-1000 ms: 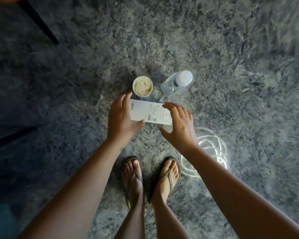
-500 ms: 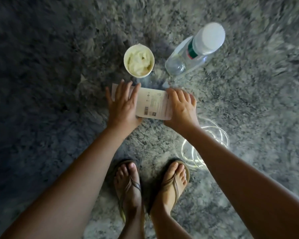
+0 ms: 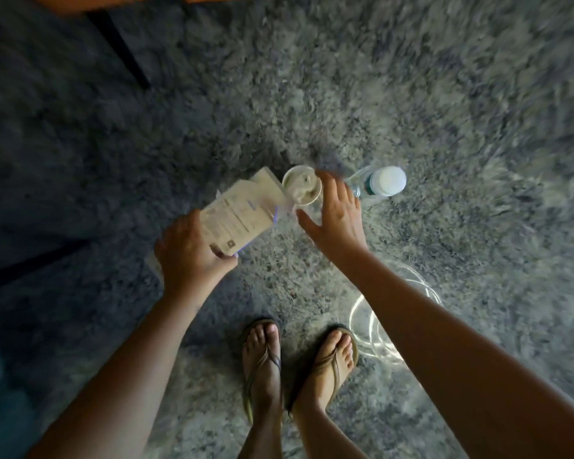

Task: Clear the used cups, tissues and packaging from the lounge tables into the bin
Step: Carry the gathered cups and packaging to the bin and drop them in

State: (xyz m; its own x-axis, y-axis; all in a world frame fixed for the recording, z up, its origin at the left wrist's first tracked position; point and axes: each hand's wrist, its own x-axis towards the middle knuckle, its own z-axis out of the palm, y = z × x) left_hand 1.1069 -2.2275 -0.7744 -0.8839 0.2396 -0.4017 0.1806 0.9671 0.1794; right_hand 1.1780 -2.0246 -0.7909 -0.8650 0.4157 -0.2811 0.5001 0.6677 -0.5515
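**Reaching for a used cup, packaging already in hand**

A small white paper cup (image 3: 301, 190), stuffed with what looks like crumpled white tissue, stands upright near the middle of the view. The person's right hand (image 3: 337, 220) hovers just beside it, fingers spread and holding nothing. Blur hides whether the fingertips touch the rim.

A flat white printed packet (image 3: 237, 215) overlaps the cup's left edge. The left hand (image 3: 188, 251) grips it at the lower corner and tilts it upward.

Just right of the cup stands a clear plastic water bottle (image 3: 378, 183) with a white cap and a green band. Shaggy grey carpet (image 3: 444, 94) and the person's feet in thin-strapped sandals (image 3: 262, 362) show beneath everything. That suggests the cup and bottle rest on a clear glass tabletop, though this is a guess. No bin is in view.

The cup looks light and overfilled, so a hasty sideways grab could tip it and scatter tissue or dregs. The raised packet sits close enough to clip the rim. The reaching hand could also knock the neighbouring bottle over.
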